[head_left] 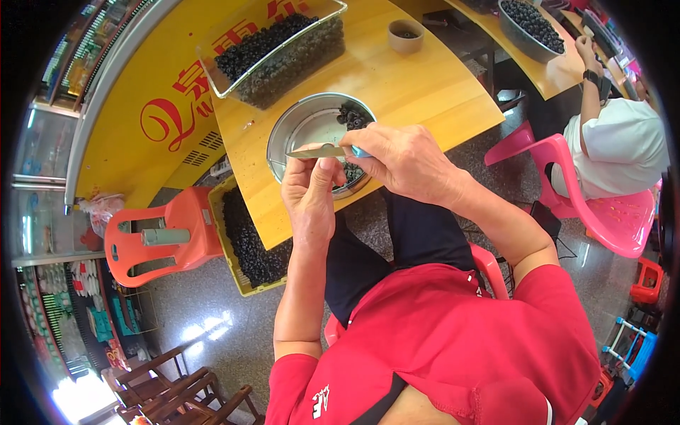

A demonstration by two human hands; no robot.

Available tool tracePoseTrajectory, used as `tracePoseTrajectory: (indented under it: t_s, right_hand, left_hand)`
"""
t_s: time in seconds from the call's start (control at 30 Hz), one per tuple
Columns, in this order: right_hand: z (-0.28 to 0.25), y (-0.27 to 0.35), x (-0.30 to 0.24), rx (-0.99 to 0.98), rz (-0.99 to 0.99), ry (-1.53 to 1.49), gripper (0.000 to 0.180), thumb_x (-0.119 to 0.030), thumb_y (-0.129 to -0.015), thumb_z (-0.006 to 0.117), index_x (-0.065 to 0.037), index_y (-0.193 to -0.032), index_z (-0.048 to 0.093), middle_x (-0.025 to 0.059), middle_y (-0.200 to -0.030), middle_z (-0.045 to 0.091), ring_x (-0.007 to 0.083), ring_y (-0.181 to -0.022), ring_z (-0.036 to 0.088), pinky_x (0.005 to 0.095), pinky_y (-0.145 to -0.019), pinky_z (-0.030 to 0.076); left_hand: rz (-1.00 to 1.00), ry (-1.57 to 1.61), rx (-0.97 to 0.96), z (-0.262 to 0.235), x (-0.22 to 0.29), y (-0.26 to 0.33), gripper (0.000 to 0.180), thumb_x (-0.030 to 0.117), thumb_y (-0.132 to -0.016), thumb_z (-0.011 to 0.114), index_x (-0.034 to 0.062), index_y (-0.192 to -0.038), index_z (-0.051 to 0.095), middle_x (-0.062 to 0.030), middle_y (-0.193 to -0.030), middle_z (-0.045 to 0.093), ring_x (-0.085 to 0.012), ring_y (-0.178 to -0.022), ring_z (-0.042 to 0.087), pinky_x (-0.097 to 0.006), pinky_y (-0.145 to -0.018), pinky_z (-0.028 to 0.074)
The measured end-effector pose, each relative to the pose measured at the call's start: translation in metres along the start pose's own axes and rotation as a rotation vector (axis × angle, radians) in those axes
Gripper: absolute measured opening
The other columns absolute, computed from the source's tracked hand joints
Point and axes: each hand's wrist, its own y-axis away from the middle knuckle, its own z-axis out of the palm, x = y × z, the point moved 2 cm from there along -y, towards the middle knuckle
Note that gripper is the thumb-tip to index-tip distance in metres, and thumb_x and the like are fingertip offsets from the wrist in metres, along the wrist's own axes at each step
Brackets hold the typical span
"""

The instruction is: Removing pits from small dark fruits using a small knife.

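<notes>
My right hand (407, 159) is wrapped round the light-blue handle of a small knife (319, 151), whose blade points left over a round metal basin (273, 142). Just below the blade, my left hand (312, 195) is closed, thumb and fingers pinched together. What sits between those fingertips is hidden by the blade and fingers. Inside the basin, several small dark round pieces (354, 115) lie at the far right, with more partly covered by my hands. Behind it stands a clear plastic tub (283, 53) heaped with similar dark round pieces.
A wooden table (439, 88) bears the basin, the tub and a small tan cup (405, 37). Left of my legs, a yellow crate (237, 265) holds dark pieces. An orange chair (195, 223) stands left. A person (616, 145) sits right on a pink chair (588, 202), near another filled bowl (531, 32).
</notes>
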Motion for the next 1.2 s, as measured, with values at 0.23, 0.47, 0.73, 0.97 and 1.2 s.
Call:
tracePoseTrajectory:
  t_s: [0.23,0.47,0.73,0.97,1.2]
  right_hand:
    - [-0.004,-0.001,0.003,-0.013,-0.037,0.076,0.020,-0.014,-0.085,0.064,-0.010,-0.104,0.060,0.0095,-0.078,0.062,0.0289,-0.064,0.061,0.0377,-0.054,0.046]
    - [0.003,0.001,0.014,-0.054,0.012,0.199,0.017,-0.013,-0.086,0.062,-0.008,-0.102,0.060,0.0095,-0.075,0.061,0.0300,-0.065,0.061,0.0378,-0.055,0.047]
    - [0.000,-0.013,-0.004,0.022,0.226,-0.399,0.021,-0.024,-0.093,0.061,-0.004,-0.091,0.059,0.0061,-0.070,0.057,0.0149,-0.065,0.057,0.0277,-0.059,0.046]
    - [0.012,-0.016,-0.020,-0.199,0.508,-0.924,0.029,-0.030,-0.094,0.060,-0.004,-0.082,0.055,-0.0029,-0.068,0.048,0.0043,-0.065,0.045,0.0224,-0.057,0.040]
    - [0.026,-0.014,-0.006,-0.177,0.325,-0.549,0.024,-0.024,-0.094,0.058,-0.002,-0.083,0.057,-0.0018,-0.071,0.053,0.0054,-0.065,0.048,0.0224,-0.059,0.042]
  left_hand:
    - [0.023,-0.024,-0.010,-0.001,-0.001,0.000,0.021,0.010,-0.092,0.062,0.0003,-0.110,0.056,-0.0041,-0.090,0.060,-0.0101,-0.072,0.052,-0.023,-0.064,0.044]
    - [0.075,0.024,-0.052,-0.004,0.008,0.003,0.018,0.007,-0.090,0.063,-0.0008,-0.106,0.058,-0.0053,-0.087,0.057,-0.0113,-0.070,0.053,-0.023,-0.064,0.044]
    - [0.165,-0.009,-0.050,-0.009,0.016,0.007,0.018,0.005,-0.088,0.065,-0.0038,-0.103,0.061,-0.0062,-0.090,0.054,-0.0130,-0.068,0.055,-0.023,-0.062,0.044]
    - [0.242,-0.155,-0.062,-0.011,0.019,0.012,0.017,-0.001,-0.087,0.063,-0.0040,-0.104,0.062,-0.0064,-0.092,0.055,-0.0117,-0.072,0.056,-0.022,-0.065,0.046]
    - [0.285,-0.358,0.067,-0.045,0.047,0.031,0.016,-0.001,-0.088,0.061,-0.0026,-0.104,0.058,-0.0116,-0.096,0.062,-0.0125,-0.072,0.058,-0.023,-0.066,0.049]
